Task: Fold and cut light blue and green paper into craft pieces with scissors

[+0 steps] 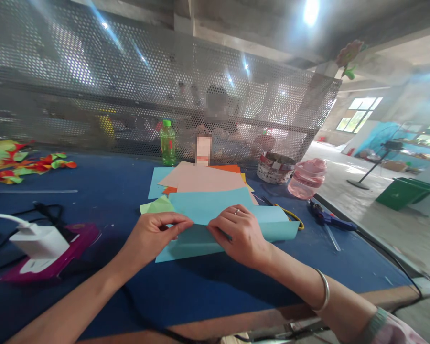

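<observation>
On the dark blue tabletop (pixel 215 301), a smooth pale aqua paper sheet (pixel 200 246) folded over along its length, the left hand (pixel 152 239) pinching its edge between thumb and fingers, the right hand (pixel 238 234) gripping the fold, with a stack of flat, unfolded pink, orange and blue paper sheets (pixel 208 179) just behind.

The right hand (pixel 240 236) wears a thin silver ring (pixel 237 211) on one finger, and a smooth silver bangle (pixel 323 290) circles the right wrist. Farther up that forearm sits a green ribbed band (pixel 375 325), next to a pale pink patterned sleeve (pixel 401 332). The left forearm (pixel 75 301) is bare.
</observation>
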The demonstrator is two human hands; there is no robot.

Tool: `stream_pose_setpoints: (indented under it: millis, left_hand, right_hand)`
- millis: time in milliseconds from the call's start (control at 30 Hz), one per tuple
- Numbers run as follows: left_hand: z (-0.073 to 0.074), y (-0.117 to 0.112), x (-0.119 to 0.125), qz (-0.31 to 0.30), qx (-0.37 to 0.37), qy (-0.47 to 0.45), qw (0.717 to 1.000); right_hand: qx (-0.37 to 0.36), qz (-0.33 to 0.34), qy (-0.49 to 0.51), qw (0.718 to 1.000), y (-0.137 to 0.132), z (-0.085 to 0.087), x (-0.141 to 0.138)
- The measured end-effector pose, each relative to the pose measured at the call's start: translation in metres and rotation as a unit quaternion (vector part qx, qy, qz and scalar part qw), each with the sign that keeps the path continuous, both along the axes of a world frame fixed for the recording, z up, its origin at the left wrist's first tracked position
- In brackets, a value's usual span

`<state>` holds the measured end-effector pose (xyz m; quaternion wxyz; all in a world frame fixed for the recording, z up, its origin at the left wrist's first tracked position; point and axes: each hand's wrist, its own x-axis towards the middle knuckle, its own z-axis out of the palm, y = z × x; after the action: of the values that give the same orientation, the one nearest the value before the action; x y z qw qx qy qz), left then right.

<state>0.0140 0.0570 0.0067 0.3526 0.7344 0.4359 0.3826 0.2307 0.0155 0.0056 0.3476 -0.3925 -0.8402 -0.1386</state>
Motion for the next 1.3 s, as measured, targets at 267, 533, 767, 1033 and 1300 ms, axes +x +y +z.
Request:
stream_pose_setpoints:
  millis: [267,533,767,1033,1300]
  left_hand:
    - [0.002,0.013,-0.017,0.083,0.031,-0.006,0.996]
    - [-0.002,0.006,-0.007,0.014,0.309,0.056,0.949]
    - [-0.005,0.002,0.007,-0.067,0.375,0.105,0.919]
    - [-0.003,0.004,0.002,-0.052,0.404,0.085,0.909]
    - [-0.001,0.006,0.001,-0.033,0.419,0.071,0.904]
  right_hand:
    - [0.018,-0.011,0.025,0.999,0.005,-0.002,0.011]
    - [0.05,-0.014,-0.033,0.998,0.003,-0.005,0.007]
    - [0.057,-0.006,-0.05,0.997,0.0,-0.005,-0.004]
    - [0.045,-0.003,-0.024,0.999,0.003,-0.002,-0.001]
    - [0.026,-0.004,0.007,1.0,0.009,-0.005,0.006]
